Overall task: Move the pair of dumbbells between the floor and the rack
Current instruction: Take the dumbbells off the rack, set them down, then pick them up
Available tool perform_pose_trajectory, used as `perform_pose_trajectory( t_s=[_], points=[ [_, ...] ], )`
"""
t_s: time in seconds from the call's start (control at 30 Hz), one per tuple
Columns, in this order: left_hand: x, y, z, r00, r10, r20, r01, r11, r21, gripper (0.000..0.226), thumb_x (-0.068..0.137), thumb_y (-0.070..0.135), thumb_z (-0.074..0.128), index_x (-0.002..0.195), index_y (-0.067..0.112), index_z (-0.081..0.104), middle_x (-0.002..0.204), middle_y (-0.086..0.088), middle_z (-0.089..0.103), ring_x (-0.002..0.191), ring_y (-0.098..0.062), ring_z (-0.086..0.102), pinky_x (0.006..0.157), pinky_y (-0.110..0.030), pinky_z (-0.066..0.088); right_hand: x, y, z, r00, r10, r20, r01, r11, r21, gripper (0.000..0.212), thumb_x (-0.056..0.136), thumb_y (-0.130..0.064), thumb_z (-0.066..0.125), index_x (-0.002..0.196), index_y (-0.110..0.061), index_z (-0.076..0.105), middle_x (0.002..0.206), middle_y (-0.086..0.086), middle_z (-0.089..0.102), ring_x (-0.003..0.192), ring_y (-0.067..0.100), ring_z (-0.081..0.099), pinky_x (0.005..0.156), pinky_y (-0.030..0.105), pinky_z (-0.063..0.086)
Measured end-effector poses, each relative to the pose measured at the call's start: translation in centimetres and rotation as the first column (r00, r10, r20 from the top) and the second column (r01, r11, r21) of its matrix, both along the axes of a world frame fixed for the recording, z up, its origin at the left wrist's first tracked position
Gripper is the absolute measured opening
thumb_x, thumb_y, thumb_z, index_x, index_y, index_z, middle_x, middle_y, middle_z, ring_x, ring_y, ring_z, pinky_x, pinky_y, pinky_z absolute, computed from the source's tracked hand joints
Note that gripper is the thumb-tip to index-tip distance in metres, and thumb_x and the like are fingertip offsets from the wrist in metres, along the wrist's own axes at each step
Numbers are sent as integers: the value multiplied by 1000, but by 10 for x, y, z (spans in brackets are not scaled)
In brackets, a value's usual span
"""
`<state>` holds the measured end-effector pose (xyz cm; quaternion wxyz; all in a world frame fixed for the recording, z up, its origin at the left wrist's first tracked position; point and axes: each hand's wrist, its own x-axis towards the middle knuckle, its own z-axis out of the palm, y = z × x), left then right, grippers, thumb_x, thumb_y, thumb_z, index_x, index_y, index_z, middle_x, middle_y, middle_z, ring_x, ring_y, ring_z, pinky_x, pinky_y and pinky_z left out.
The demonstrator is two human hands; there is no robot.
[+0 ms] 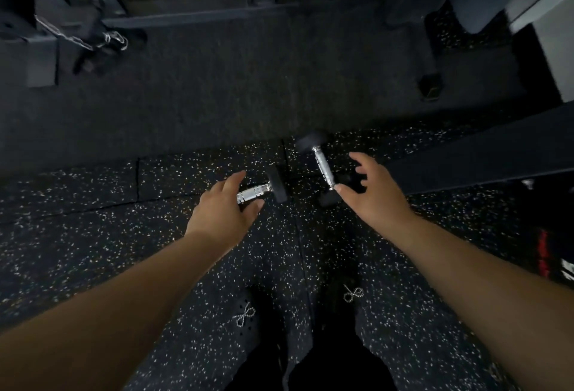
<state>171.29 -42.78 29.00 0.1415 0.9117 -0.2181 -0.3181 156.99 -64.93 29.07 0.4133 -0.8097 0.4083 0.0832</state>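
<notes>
Two dumbbells, left (260, 189) and right (323, 167), on speckled rubber floor (124, 235) near mat edge; left hand (222, 213) and right hand (374, 192) over them, fingers spread, gripping nothing.

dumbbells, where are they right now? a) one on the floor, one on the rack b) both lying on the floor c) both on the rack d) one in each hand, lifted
b, the left dumbbell and right dumbbell both lie on the speckled floor, with the left hand and right hand open over them, neither closed on a handle.
</notes>
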Motion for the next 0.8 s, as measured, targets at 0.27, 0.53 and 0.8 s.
perform_pose_trajectory(
  t_s=[0.27,0.53,0.8],
  points=[
    [30,-11,-167,999,-23,28,22,999,27,73,84,53,57,144,32,22,138,-11,49,124,-34,45,102,-51,42,27,-34,-180,997,80,-8,-79,996,37,63,80,-38,70,133,-43,35,130,4,48,98,11,48,78,27,41],
    [48,-12,-286,956,-292,11,286,945,160,74,85,49,57,146,29,21,143,-10,44,125,-35,44,102,-47,40,61,-56,-302,990,70,-122,-73,997,-20,73,79,-37,70,140,-26,31,132,12,50,108,28,57,89,41,50],
    [56,-27,-332,929,-371,-9,367,914,173,55,93,37,48,141,37,21,131,-9,51,110,-34,55,87,-47,48,85,-72,-341,993,50,-106,-49,999,12,68,90,-14,58,145,-29,22,128,11,53,102,29,59,81,33,46]
  ],
)
